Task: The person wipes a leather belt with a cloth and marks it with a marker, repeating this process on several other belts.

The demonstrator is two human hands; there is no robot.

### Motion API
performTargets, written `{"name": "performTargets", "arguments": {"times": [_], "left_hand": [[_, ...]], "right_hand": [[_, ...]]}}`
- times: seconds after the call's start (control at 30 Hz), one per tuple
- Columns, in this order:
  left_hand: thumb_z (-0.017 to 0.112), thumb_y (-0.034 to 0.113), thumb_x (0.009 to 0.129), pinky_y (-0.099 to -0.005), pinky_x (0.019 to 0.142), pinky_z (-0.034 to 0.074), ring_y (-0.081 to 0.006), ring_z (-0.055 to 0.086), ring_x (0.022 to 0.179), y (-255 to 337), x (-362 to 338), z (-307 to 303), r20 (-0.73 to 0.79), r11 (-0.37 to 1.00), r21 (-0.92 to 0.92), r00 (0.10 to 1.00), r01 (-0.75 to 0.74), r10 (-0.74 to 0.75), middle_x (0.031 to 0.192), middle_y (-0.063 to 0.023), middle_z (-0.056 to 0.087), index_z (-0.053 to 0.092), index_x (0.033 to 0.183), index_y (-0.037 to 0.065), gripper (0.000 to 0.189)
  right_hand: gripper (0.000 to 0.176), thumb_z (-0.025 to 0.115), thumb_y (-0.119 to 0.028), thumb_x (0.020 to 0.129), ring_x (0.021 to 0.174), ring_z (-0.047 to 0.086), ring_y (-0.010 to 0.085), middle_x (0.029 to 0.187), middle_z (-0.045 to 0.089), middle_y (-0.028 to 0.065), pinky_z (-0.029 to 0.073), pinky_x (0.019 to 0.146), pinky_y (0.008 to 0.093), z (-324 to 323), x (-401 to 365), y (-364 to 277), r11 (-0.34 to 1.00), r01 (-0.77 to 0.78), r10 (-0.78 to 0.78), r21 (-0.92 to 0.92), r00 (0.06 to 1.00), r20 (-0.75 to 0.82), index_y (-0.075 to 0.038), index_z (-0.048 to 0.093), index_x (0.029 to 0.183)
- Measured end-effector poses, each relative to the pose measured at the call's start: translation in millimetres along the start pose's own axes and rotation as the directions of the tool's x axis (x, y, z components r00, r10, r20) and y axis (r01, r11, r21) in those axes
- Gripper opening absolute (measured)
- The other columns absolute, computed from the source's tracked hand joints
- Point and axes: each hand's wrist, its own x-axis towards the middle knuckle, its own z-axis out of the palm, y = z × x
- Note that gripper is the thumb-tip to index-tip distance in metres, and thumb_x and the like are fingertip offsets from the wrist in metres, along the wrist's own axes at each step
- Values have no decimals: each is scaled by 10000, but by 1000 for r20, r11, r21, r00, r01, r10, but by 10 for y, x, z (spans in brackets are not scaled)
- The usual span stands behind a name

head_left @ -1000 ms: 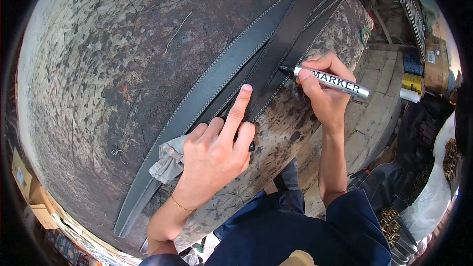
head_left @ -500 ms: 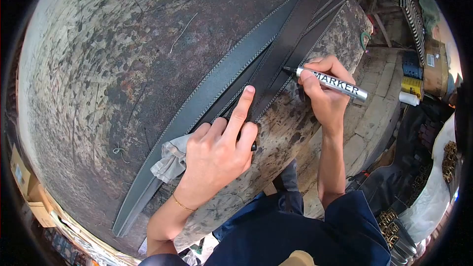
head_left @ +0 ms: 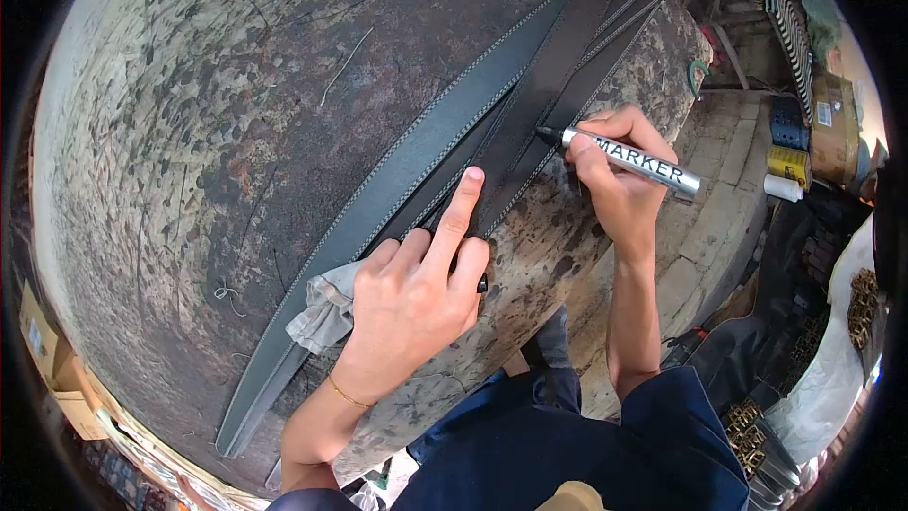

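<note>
My right hand (head_left: 619,166) grips a silver marker (head_left: 643,164) with black lettering, its black tip touching a dark brown leather strap (head_left: 558,66) with stitched edges. My left hand (head_left: 416,279) lies across the straps, index finger stretched out and pressing on the leather, the other fingers curled round a grey cloth (head_left: 322,312). A small black piece (head_left: 483,282), perhaps the marker's cap, pokes out beside that hand. Next to the brown strap lies a longer dark grey strap (head_left: 416,151) with pale stitching. Several straps overlap, and their lower parts are partly hidden by my left hand.
The straps rest on a large, worn, stained work table (head_left: 236,132) with loose threads on it. At the right are a cardboard box (head_left: 832,118), a yellow tin (head_left: 788,164), a white roll (head_left: 783,188) and several brass-coloured buckles (head_left: 745,440).
The marker tip has shifted slightly left along the strap with my right hand. My left hand keeps its place and pose.
</note>
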Motion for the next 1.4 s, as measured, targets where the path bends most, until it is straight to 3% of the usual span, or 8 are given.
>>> {"name": "performTargets", "arguments": {"times": [0.13, 0.43, 0.5, 0.6, 0.73, 0.8, 1.4], "left_hand": [[716, 104, 697, -278, 501, 442, -137, 547, 537, -3, -2, 0, 2, 1000, 7, 1000, -4, 4, 1352, -142, 585, 480, 662, 59, 243], [715, 92, 692, -275, 501, 440, -139, 547, 533, -1, -1, 10, 2, 1000, -11, 1000, 4, -4, 1350, -143, 586, 475, 655, 54, 246], [714, 91, 691, -275, 500, 438, -139, 545, 531, 3, 3, 3, -1, 1000, -1, 1000, 1, -1, 1351, -144, 586, 474, 652, 53, 247], [714, 89, 691, -275, 497, 436, -140, 543, 528, -1, 2, 5, -4, 1000, 6, 1000, 0, 0, 1352, -144, 585, 471, 647, 54, 249], [714, 87, 687, -273, 496, 434, -139, 542, 527, -2, 0, 8, -7, 1000, -3, 1000, 0, 0, 1354, -143, 584, 473, 645, 58, 246], [714, 87, 684, -274, 495, 433, -138, 540, 526, -3, -2, 11, -8, 1000, -7, 1000, 0, 0, 1356, -141, 583, 473, 644, 59, 246], [712, 92, 687, -279, 497, 437, -137, 539, 526, 3, 2, 2, -4, 1000, 1, 1000, -2, 2, 1356, -142, 582, 476, 645, 60, 242]], "right_hand": [[100, 708, 36, 794, 611, 518, 13, 720, 592, -7, 398, 526, 178, -8, 5, 12, 999, -34, 35, 35, 999, -34, 19, 610, 809], [95, 704, 33, 801, 620, 522, 16, 747, 607, 0, 404, 533, 176, -18, 0, 2, 998, 2, -2, -67, 1000, 1, 17, 611, 810], [53, 636, 47, 831, 669, 602, 84, 825, 651, 86, 481, 594, 201, -51, -13, -6, 999, -19, 20, -29, 1000, 6, 25, 592, 850], [53, 632, 53, 836, 684, 609, 92, 844, 643, 90, 491, 609, 205, -48, -1, 43, 1000, -1, 1, 13, 998, -62, 27, 590, 854], [51, 632, 54, 842, 703, 617, 95, 861, 636, 87, 499, 623, 204, -41, 1, 45, 999, -9, 7, -48, 999, -40, 29, 589, 855], [89, 715, 7, 819, 630, 532, 14, 767, 631, 9, 403, 538, 167, -4, 10, 43, 1000, -2, 3, 2, 995, -99, 11, 626, 828], [88, 711, 3, 830, 623, 512, 8, 755, 621, -2, 397, 532, 176, 0, 21, 33, 999, 10, -14, -39, 995, -101, 13, 623, 830]]}}
